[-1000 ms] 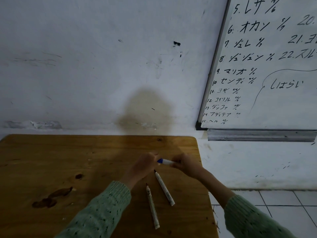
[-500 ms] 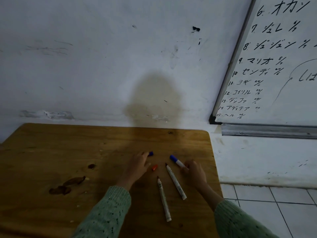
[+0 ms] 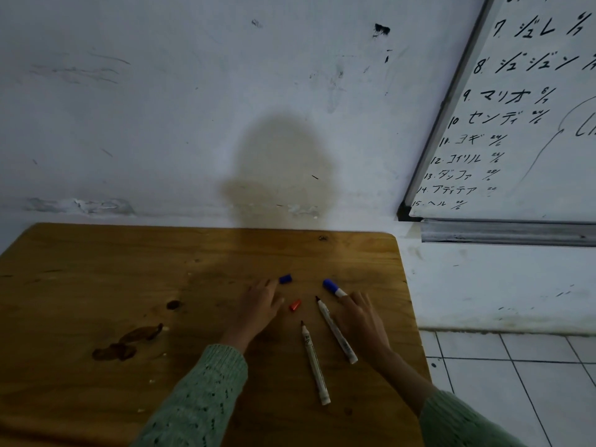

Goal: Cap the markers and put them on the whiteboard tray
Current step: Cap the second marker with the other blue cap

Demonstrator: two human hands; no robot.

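Two uncapped white markers lie on the wooden table point(image 3: 96, 285): one point(image 3: 315, 362) nearer me, the other point(image 3: 337, 330) just right of it. A blue-capped marker point(image 3: 332, 287) lies partly under my right hand point(image 3: 361, 321), whose fingers are spread flat over it. A loose blue cap point(image 3: 285, 278) sits by the fingertips of my left hand point(image 3: 258, 308), which rests open on the table. A loose red cap point(image 3: 295, 305) lies between my hands. The metal whiteboard tray point(image 3: 506, 235) runs along the wall at the right.
The whiteboard point(image 3: 522, 124) with black writing hangs above the tray. The table's right edge drops to a white tiled floor point(image 3: 516, 382). Dark stains point(image 3: 125, 343) mark the table at the left.
My hands held the blue-capped marker together above the table a second ago. They have parted and lowered; the capped marker now lies on the table under my right hand.
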